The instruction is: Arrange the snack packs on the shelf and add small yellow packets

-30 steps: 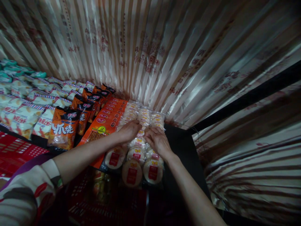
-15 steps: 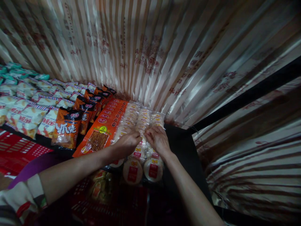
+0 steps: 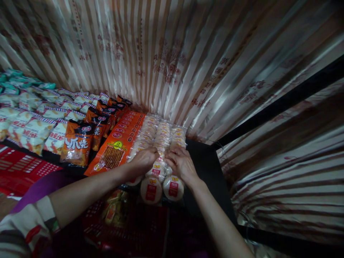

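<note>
Round rice crackers in clear packets (image 3: pixel 173 187) stand in three rows on a dark surface, with red and yellow print on their faces. My left hand (image 3: pixel 145 159) is closed over the left and middle rows, thumb and fingers pinched at the edge of a packet. Close beside it, my right hand (image 3: pixel 182 163) has its fingers curled together on packets of the middle and right rows. Both sets of fingertips are partly hidden. An orange snack bag with brown sticks in its window (image 3: pixel 111 157) lies just left of the rows, by my left forearm.
Orange and black snack bags (image 3: pixel 76 143) stand farther left, beside many white bags (image 3: pixel 37 134) and green bags (image 3: pixel 16 84). A striped curtain (image 3: pixel 166 61) hangs behind. A black bar (image 3: pixel 268 111) slants at right. Red crates (image 3: pixel 24 172) sit below the edge, one holding gold packets (image 3: pixel 115 211).
The view has shifted slightly. Both hands stay at the rice cracker rows with small finger movements; my right hand's fingers sit a little lower on the packets.
</note>
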A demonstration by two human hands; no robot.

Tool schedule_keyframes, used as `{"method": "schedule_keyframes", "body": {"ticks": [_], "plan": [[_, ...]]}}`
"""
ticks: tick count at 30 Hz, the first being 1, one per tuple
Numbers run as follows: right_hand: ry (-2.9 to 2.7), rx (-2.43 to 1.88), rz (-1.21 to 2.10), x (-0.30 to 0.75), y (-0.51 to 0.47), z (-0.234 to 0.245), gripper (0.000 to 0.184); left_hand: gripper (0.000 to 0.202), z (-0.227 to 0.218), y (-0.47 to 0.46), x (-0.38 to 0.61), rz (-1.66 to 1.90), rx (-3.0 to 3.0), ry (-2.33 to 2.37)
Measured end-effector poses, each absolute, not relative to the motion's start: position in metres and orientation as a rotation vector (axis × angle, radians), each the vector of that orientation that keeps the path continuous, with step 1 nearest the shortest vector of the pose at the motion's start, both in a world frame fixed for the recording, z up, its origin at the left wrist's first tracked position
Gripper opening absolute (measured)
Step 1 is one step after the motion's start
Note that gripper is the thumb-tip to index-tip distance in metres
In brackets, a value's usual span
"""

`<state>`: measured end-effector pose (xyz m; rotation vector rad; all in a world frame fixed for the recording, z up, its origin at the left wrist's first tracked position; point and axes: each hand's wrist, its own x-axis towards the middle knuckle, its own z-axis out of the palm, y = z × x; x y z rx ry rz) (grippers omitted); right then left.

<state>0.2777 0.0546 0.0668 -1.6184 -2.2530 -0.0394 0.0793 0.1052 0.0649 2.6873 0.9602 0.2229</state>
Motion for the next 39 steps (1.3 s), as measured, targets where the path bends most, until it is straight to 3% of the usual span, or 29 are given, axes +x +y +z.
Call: {"method": "schedule_keyframes", "body": {"ticks": [18, 39], "plan": [[-2.337, -1.575, 0.083, 0.27, 0.058, 0.07, 0.006, 0.026, 0.068, 0.113, 0.081, 0.218, 2.655, 0.976], [-2.152, -1.626, -0.228, 0.258, 0.051, 0.055, 0.013, 0.022, 0.069, 0.101, 0.073, 0.452, 2.623, 1.089]]}}
